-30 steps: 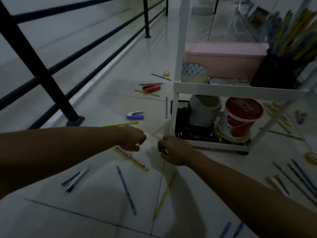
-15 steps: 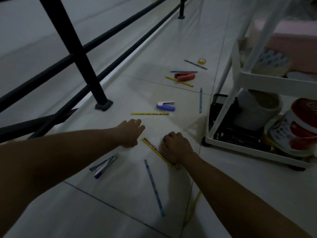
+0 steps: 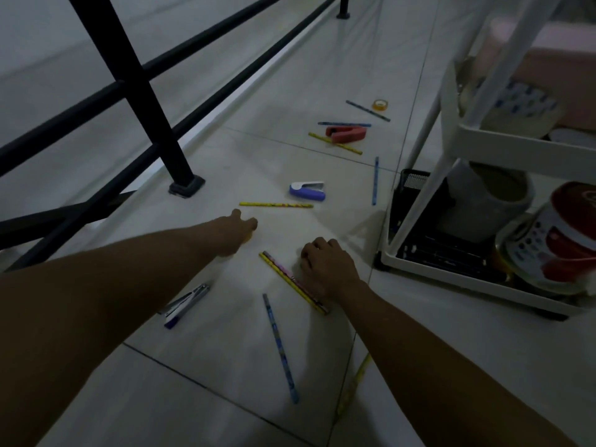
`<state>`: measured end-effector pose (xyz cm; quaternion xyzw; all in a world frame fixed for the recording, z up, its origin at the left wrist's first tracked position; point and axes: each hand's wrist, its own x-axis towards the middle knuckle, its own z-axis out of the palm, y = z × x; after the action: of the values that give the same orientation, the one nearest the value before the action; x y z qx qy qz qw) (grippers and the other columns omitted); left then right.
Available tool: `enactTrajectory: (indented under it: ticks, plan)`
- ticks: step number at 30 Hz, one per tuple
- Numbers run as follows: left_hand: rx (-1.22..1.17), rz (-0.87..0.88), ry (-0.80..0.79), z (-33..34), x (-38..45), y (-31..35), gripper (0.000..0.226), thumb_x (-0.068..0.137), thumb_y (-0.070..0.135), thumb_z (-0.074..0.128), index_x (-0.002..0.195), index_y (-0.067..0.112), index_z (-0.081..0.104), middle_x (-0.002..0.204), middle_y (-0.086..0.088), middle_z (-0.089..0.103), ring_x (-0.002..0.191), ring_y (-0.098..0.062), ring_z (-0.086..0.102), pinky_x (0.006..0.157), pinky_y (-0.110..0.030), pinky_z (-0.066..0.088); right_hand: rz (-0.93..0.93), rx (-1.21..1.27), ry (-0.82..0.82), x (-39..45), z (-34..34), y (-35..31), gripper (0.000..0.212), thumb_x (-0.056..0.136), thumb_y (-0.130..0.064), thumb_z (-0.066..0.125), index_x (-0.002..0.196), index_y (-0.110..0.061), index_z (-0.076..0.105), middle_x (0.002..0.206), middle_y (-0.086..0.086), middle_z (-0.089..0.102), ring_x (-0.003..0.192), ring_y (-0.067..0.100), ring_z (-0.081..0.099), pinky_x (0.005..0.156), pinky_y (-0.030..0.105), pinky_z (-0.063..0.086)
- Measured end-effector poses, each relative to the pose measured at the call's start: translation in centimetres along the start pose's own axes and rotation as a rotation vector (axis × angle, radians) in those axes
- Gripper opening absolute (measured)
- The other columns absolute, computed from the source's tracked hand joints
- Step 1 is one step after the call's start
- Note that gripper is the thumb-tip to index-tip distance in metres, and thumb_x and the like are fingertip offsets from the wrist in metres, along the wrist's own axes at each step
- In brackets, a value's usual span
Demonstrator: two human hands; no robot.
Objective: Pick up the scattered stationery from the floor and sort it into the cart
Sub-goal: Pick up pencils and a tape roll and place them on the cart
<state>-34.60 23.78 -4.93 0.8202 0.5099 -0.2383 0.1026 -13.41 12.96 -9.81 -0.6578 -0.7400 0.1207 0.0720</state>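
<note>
Stationery lies scattered on the pale tiled floor. My left hand (image 3: 238,232) reaches forward with loosely bent fingers, just short of a yellow pencil (image 3: 275,205), and holds nothing I can see. My right hand (image 3: 322,269) rests knuckles-up with curled fingers beside a yellow and pink pencil pair (image 3: 283,275), whose lower end passes under its wrist. A purple stapler (image 3: 306,191) lies beyond the yellow pencil. The white cart (image 3: 451,279) stands at the right.
A black railing post (image 3: 145,101) rises at the left. Further off lie a red stapler (image 3: 346,133), a tape roll (image 3: 380,104) and a blue pencil (image 3: 375,185). Nearer me are pens (image 3: 187,304) and another blue pencil (image 3: 280,346). The cart's bottom shelf holds a red-lidded tub (image 3: 561,240).
My view has swung left and down, away from the cart. My left hand has stretched toward the yellow pencil. My right hand left the cart's corner and settled beside the pencil pair.
</note>
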Motion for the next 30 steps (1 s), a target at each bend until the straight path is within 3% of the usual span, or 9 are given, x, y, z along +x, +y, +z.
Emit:
enactTrajectory:
  ticks: [2, 4, 9, 12, 15, 20, 25, 27, 30]
  plan:
    - [-0.005, 0.004, -0.006, -0.1, -0.3, 0.4, 0.047, 0.094, 0.010, 0.048, 0.137, 0.019, 0.031, 0.135, -0.021, 0.028, 0.103, -0.041, 0.054, 0.079, -0.040, 0.043, -0.008, -0.009, -0.009, -0.1, -0.1, 0.0, 0.031, 0.099, -0.031, 0.039, 0.112, -0.010, 0.057, 0.116, 0.010, 0.053, 0.105, 0.029, 0.046, 0.082, 0.041, 0.044]
    - [-0.033, -0.029, -0.031, 0.2, -0.6, 0.6, 0.046, 0.095, 0.019, 0.051, 0.135, 0.018, 0.030, 0.134, -0.020, 0.028, 0.103, -0.041, 0.054, 0.084, -0.043, 0.047, -0.024, -0.022, -0.022, -0.3, -0.4, 0.1, 0.031, 0.099, -0.032, 0.039, 0.111, -0.009, 0.056, 0.115, 0.009, 0.053, 0.105, 0.028, 0.046, 0.082, 0.040, 0.044]
    - [-0.071, -0.025, 0.033, -0.5, -1.5, 0.9, 0.076, 0.092, 0.051, 0.050, 0.145, 0.010, 0.016, 0.137, -0.021, 0.038, 0.117, -0.037, 0.049, 0.091, -0.038, 0.041, 0.022, 0.075, -0.137, -0.2, -1.9, 0.3, 0.038, 0.102, -0.036, 0.035, 0.106, -0.007, 0.059, 0.107, 0.013, 0.055, 0.098, 0.030, 0.054, 0.076, 0.036, 0.043]
    - [-0.158, 0.097, 0.181, -3.0, -2.7, 2.2, 0.070, 0.091, 0.052, 0.049, 0.139, 0.008, 0.022, 0.128, -0.023, 0.049, 0.104, -0.034, 0.053, 0.084, -0.035, 0.043, 0.117, 0.364, -0.079, -0.9, -3.9, 0.2, 0.036, 0.102, -0.035, 0.039, 0.097, -0.006, 0.060, 0.096, 0.016, 0.061, 0.089, 0.031, 0.057, 0.068, 0.032, 0.037]
    - [-0.254, 0.372, 0.331, -5.5, -4.3, 4.9, 0.037, 0.087, 0.046, 0.054, 0.099, 0.022, 0.028, 0.085, -0.005, 0.055, 0.069, -0.021, 0.048, 0.061, -0.030, 0.036, 0.267, 0.765, -0.015, -2.3, -6.6, -0.3, 0.039, 0.101, -0.042, 0.040, 0.103, -0.009, 0.059, 0.098, 0.013, 0.064, 0.085, 0.030, 0.063, 0.074, 0.036, 0.048]
    - [-0.316, 0.678, 0.584, -8.7, -7.2, 11.0, 0.036, 0.082, 0.031, 0.068, 0.099, 0.016, 0.039, 0.071, 0.015, 0.042, 0.061, -0.003, 0.047, 0.054, -0.010, 0.034, 0.380, 1.329, -0.024, -6.6, -12.8, -0.3, 0.048, 0.100, -0.053, 0.034, 0.119, -0.015, 0.055, 0.105, 0.010, 0.068, 0.077, 0.026, 0.069, 0.072, 0.035, 0.053]
    - [-0.449, 0.814, 0.719, -11.2, -8.8, 17.8, 0.048, 0.077, 0.047, 0.064, 0.100, 0.011, 0.043, 0.068, 0.003, 0.049, 0.055, -0.011, 0.046, 0.050, -0.011, 0.035, 0.327, 1.334, 0.254, -11.6, -17.6, 2.5, 0.031, 0.098, -0.038, 0.050, 0.109, -0.010, 0.058, 0.089, 0.015, 0.070, 0.068, 0.018, 0.064, 0.063, 0.030, 0.051]
    - [-0.504, 0.881, 0.751, -12.3, -9.0, 20.3, 0.048, 0.075, 0.047, 0.069, 0.098, 0.015, 0.043, 0.069, 0.009, 0.046, 0.058, -0.008, 0.047, 0.051, -0.011, 0.034, 0.270, 1.304, 0.362, -13.5, -19.4, 3.8, 0.026, 0.097, -0.030, 0.055, 0.110, -0.009, 0.061, 0.082, 0.007, 0.069, 0.070, 0.018, 0.064, 0.063, 0.031, 0.052]
    - [-0.528, 0.980, 0.806, -13.7, -9.2, 23.8, 0.049, 0.069, 0.045, 0.070, 0.099, 0.021, 0.040, 0.080, 0.013, 0.043, 0.061, -0.006, 0.043, 0.054, -0.011, 0.033, 0.166, 1.128, 0.522, -16.0, -21.1, 5.8, 0.023, 0.093, -0.024, 0.062, 0.115, -0.014, 0.063, 0.093, -0.003, 0.070, 0.083, 0.012, 0.069, 0.066, 0.025, 0.055]
